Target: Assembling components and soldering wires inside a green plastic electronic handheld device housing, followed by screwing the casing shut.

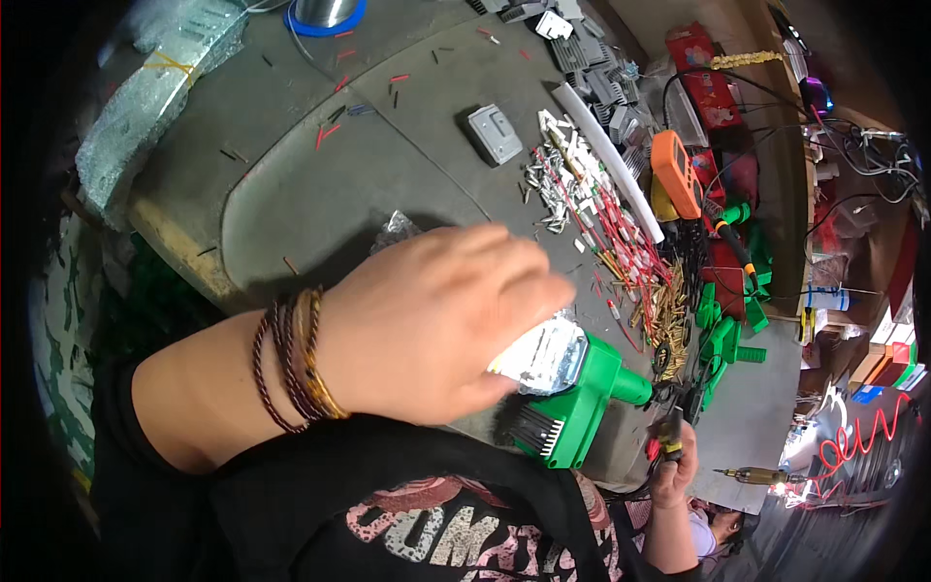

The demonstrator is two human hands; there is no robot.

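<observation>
My left hand [456, 320], with cord bracelets at the wrist, reaches across the middle, fingers curled down and slightly blurred. It closes over the shiny, clear-and-silver end of a green plastic device [587, 412]. A short round green neck sticks out of the device to the right, and a black ribbed piece shows on its near side. Lower right, my right hand [674, 470] is wrapped round a dark tool with yellow marks [669, 436]. This tool's end is close to the green neck and some black parts; whether they touch, I cannot tell.
Right of centre lie piles of white connectors [562, 165], red wires [621, 233] and brass pins [664, 315]. An orange meter [676, 175], grey housings [596, 73] and green casings [718, 339] stand beyond. A grey box [495, 134] sits mid-table; bubble wrap [145, 126] lies far left.
</observation>
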